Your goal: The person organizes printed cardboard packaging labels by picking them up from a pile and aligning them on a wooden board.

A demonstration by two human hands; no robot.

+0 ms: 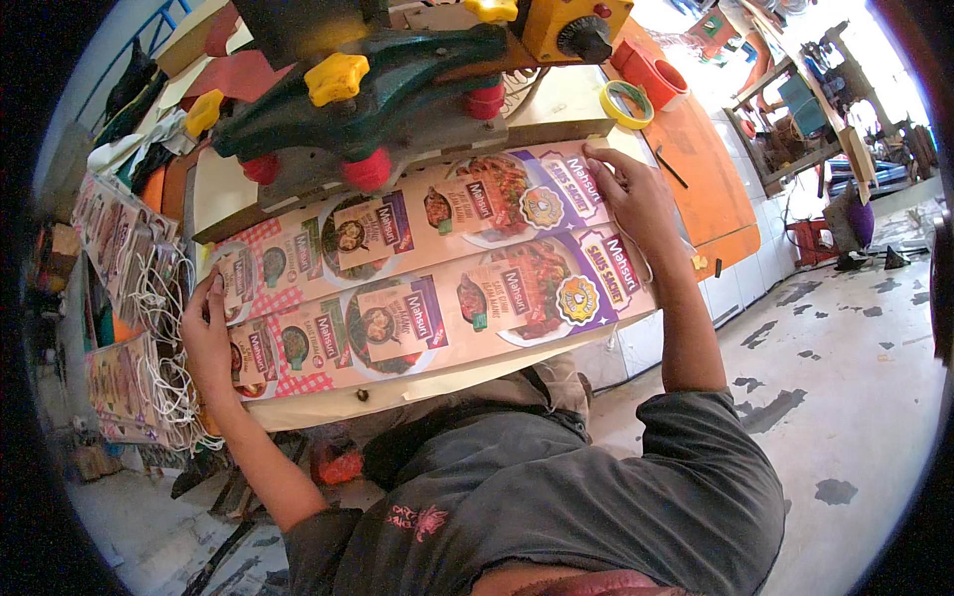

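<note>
Two long printed strips lie one above the other in front of me, with food pictures on peach, purple and checked red. The upper printed strip (pixel 397 214) tucks its far edge under a dark green machine (pixel 397 84) with yellow knobs and red caps. My left hand (pixel 206 333) grips its left end, fingers bent at the edge. On the right end, my right hand (pixel 636 199) holds the corner, its fingers partly curled over the edge. Nearer my body lies the lower printed strip (pixel 452 316), on a pale board (pixel 328 405).
Bundles of printed sheets (pixel 124 382) with white strings (pixel 174 348) hang at the left. To the right, an orange table (pixel 711 194) carries a yellow tape roll (pixel 626 104), a red ring-shaped roll (pixel 656 74) and a thin black stick (pixel 672 167). A yellow control box (pixel 576 30) stands beyond the machine.
</note>
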